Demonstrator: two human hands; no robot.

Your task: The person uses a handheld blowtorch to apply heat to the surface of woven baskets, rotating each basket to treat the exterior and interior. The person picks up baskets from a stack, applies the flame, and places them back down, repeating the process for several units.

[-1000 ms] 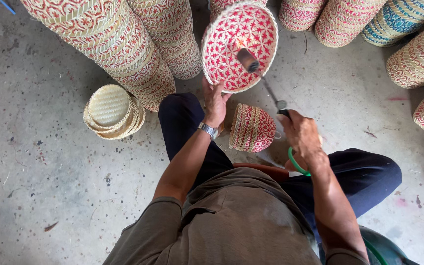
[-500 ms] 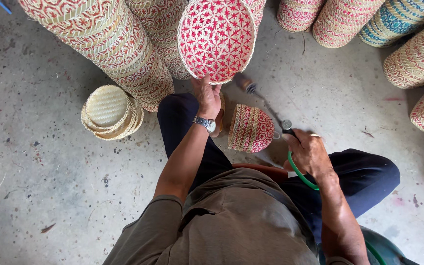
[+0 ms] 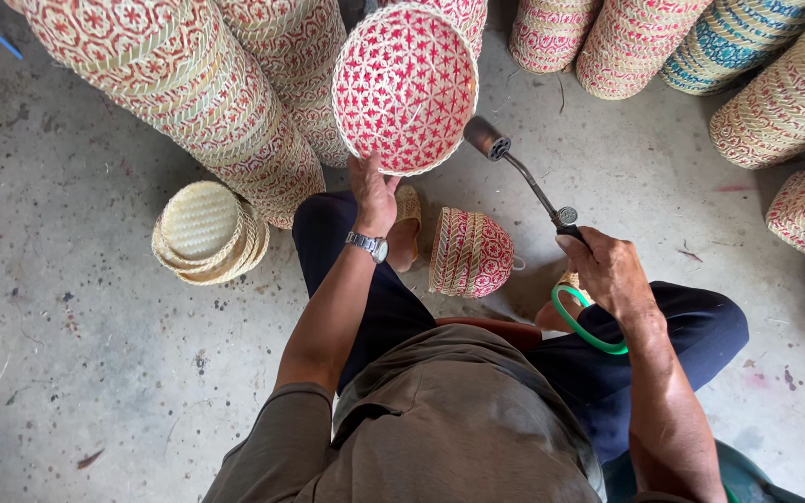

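A round red-and-cream woven basket (image 3: 405, 88) is held up, open side showing, beside a metal gas torch (image 3: 524, 177) (green hose (image 3: 581, 326) attached).

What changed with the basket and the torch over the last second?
The left hand turned the red woven basket from its outer bottom to its open inside facing the camera. The right hand brought the torch nozzle up beside the rim. Both grips, the basket on the floor and the stacks stayed.

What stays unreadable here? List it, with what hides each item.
Head view:
- Torch flame: none visible at the metal gas torch nozzle; lit or not is unclear.
- Left hand fingertips: hidden behind the round red-and-natural woven basket.
- Green hose: its far end runs behind the right hand and arm.
- Stacked woven baskets: tops cut by the frame edge.
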